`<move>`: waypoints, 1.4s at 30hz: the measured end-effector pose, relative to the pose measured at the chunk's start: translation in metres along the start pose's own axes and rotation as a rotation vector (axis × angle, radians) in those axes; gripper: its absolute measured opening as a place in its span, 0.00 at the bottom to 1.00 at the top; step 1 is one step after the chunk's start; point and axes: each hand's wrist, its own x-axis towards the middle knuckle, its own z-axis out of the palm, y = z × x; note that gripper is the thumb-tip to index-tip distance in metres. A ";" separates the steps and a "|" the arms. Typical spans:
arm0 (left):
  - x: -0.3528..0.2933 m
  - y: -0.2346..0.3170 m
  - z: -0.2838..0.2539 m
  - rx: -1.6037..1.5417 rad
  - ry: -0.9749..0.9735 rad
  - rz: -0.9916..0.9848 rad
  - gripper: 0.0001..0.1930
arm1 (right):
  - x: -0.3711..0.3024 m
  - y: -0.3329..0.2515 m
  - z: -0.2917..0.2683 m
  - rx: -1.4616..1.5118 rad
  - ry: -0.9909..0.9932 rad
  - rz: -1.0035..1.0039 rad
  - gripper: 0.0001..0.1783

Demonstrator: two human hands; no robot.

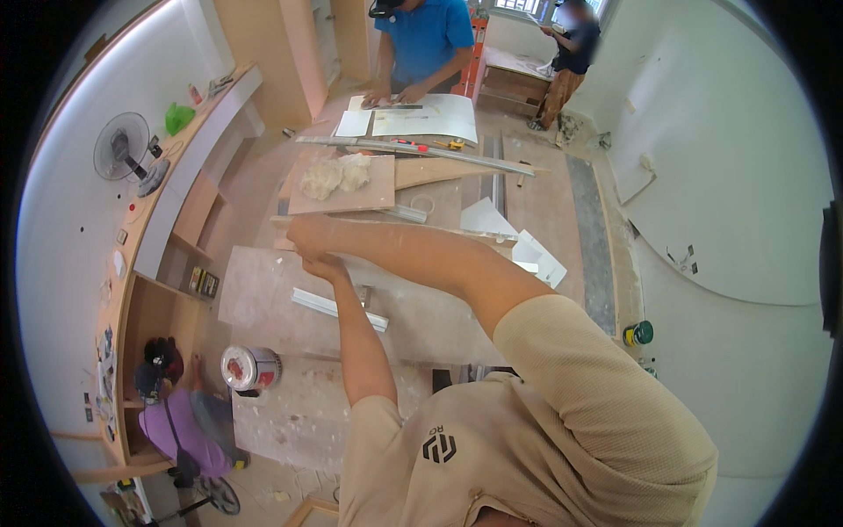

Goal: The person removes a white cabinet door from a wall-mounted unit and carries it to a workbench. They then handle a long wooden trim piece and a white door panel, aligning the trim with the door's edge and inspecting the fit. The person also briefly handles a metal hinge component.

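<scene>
Just above your hands, a square pinkish-brown board [380, 189] carries a fluffy cream-coloured bundle [336, 175], and beyond it a long silver metal straightedge [457, 156] slants across the upper centre. Your left forearm crosses over a white ribbed channel [314, 302] at centre; a white paint-smeared bucket [249, 368] stands lower left. A person in a blue shirt [426, 39] works at top centre. Your right hand [305, 234] and left hand [326, 266] meet left of centre at a narrow pale wooden strip [279, 223]; you cannot tell how their fingers close. Its long axis runs left to right, partly hidden by your right forearm.
</scene>
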 end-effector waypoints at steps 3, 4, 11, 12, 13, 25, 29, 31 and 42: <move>-0.016 0.007 0.014 0.146 0.003 0.037 0.14 | 0.001 0.013 0.009 -0.011 -0.027 0.013 0.19; -0.018 0.011 0.015 0.254 0.017 0.066 0.15 | 0.001 0.015 0.010 -0.016 -0.033 0.009 0.19; -0.010 0.014 0.007 0.635 0.069 0.181 0.28 | 0.017 0.039 0.019 0.079 -0.055 -0.035 0.24; -0.013 0.011 0.014 0.582 0.052 0.127 0.28 | 0.015 0.054 0.025 0.099 -0.033 -0.036 0.25; -0.022 0.013 0.021 0.553 0.056 0.060 0.25 | 0.010 0.063 0.032 0.119 -0.031 -0.008 0.25; -0.032 0.053 0.044 0.460 0.197 0.026 0.32 | -0.029 0.029 0.013 0.360 0.196 0.070 0.12; -0.033 0.070 0.050 0.500 0.175 0.006 0.32 | -0.034 0.026 0.013 0.436 0.280 0.048 0.11; -0.031 0.065 0.045 0.469 0.156 -0.020 0.33 | -0.035 0.024 0.012 0.452 0.301 0.036 0.10; -0.023 0.038 0.031 0.527 0.130 0.098 0.29 | -0.019 0.033 0.003 0.236 0.228 -0.231 0.19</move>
